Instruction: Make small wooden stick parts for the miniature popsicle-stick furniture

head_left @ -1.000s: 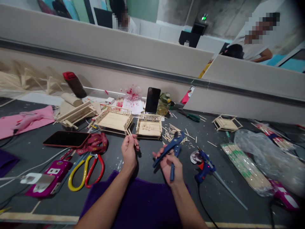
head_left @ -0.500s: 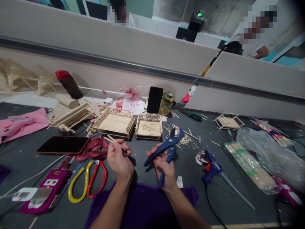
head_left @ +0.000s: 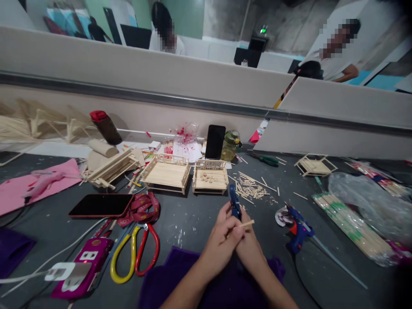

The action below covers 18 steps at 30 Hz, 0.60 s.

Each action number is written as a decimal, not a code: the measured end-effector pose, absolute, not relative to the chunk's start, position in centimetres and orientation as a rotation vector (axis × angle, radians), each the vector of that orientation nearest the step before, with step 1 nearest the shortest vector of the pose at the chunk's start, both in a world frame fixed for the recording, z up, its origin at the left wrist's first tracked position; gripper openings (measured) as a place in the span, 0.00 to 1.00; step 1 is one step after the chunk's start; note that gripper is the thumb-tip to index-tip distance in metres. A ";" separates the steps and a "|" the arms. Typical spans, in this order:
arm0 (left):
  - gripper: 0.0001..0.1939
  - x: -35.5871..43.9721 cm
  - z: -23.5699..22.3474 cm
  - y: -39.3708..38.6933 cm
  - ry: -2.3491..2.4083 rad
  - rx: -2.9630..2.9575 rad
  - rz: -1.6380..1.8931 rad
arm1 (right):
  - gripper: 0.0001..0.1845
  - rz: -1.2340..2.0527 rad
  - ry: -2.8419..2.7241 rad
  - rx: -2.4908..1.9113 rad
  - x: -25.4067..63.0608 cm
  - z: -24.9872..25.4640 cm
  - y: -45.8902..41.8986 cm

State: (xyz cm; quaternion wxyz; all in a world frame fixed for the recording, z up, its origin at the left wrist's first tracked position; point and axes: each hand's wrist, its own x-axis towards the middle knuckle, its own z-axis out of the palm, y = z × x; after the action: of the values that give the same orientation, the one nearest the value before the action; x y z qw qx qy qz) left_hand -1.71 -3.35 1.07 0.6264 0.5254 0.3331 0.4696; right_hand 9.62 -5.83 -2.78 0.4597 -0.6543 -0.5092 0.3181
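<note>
My left hand [head_left: 222, 234] and my right hand [head_left: 250, 246] are close together over the front of the desk. The fingers of my left hand are closed on a thin wooden stick [head_left: 247, 224], whose end points right across my right hand. My right hand is wrapped round a blue plier-like cutter [head_left: 234, 201], its head pointing away from me; the handles are mostly hidden. Just beyond lie cut stick pieces [head_left: 251, 189]. Two small stick-built frames stand behind: a smaller one [head_left: 217, 177] with little wooden discs on it and a larger one [head_left: 169, 174].
Left are yellow-and-red-handled scissors [head_left: 133, 253], a phone [head_left: 99, 205], a purple power strip [head_left: 86, 262] and a pink glue gun [head_left: 41, 182]. A blue glue gun [head_left: 299, 229] and packed sticks [head_left: 350, 223] lie right. People are beyond the partition [head_left: 144, 60].
My left hand has moved right with the stick to meet my right hand. The cutter has turned from slanting to nearly upright in view. The camera view has shifted slightly.
</note>
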 end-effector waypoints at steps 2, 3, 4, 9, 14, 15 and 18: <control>0.14 -1.6 1.0 -3.6 0.827 1.235 1.064 | 0.34 0.684 -1.338 -1.670 9.6 -2.5 -6.5; 0.15 -2.0 0.9 -3.5 0.873 1.214 1.079 | 0.37 0.677 -1.381 -1.666 9.6 -2.0 -6.7; 0.15 -2.6 0.9 -3.2 0.917 1.168 1.104 | 0.40 0.706 -1.428 -1.624 9.7 -1.4 -6.8; 0.13 -8.0 1.9 -0.6 0.767 0.822 1.134 | 0.24 1.268 -1.284 -1.255 11.2 1.8 -4.7; 0.14 -11.6 2.4 0.8 0.646 0.666 1.460 | 0.24 1.750 -0.556 -0.850 6.7 0.3 -3.5; 0.14 -11.8 2.3 0.9 0.631 0.653 1.482 | 0.25 1.839 -0.499 -0.755 4.9 -0.5 -3.6; 0.14 -11.6 2.2 1.1 0.585 0.612 1.549 | 0.27 2.065 -0.427 -0.656 0.5 -2.8 -3.7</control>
State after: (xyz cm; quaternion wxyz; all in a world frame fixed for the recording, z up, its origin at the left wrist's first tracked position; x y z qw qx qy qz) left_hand -11.63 1.07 2.22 0.6350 0.2678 0.2559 0.6779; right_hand 0.47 -3.71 -2.82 0.4497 -0.2653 -0.1725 0.8352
